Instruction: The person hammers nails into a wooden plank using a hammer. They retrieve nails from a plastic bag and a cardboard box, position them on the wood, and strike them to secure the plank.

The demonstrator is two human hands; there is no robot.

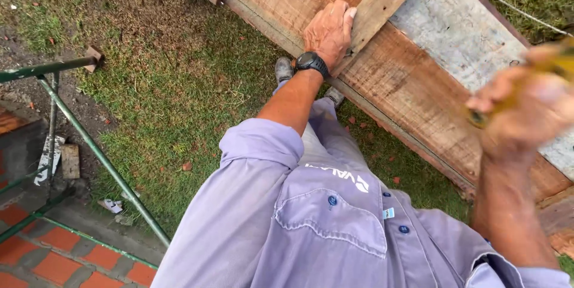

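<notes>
1. Landmark: the big reddish-brown plank panel point(412, 96), propped at a slant over the grass point(179, 84). Every place below is given against it.
2. Left hand point(327, 32) lies on the panel's upper face, fingers curled over the edge of a narrow pale wooden batten point(382, 4) that crosses the planks at an angle. It is clamped on that batten and pins it down. A black wristwatch point(311, 62) sits just below the hand, at the panel's lower edge.
3. Right hand point(526, 108) is raised over the right part of the panel, closed round a yellow-handled tool point(556, 64). It is heavily blurred; I cannot tell what kind of tool it is, nor whether it touches the wood.
4. The two hands are well apart, one on the batten, one off to the right of it.
5. As I judge it, the step is fixing the batten to the panel. To do it well: keep the left hand pressing flat so the batten cannot creep along the planks, with fingers clear of the spot being worked.
6. Grey shoes point(284, 69) stand on grass close under the panel's lower edge; the footing looks level.
7. A green metal tube frame point(101, 156) stands well left of the panel, beside red brick paving point(54, 252).
</notes>
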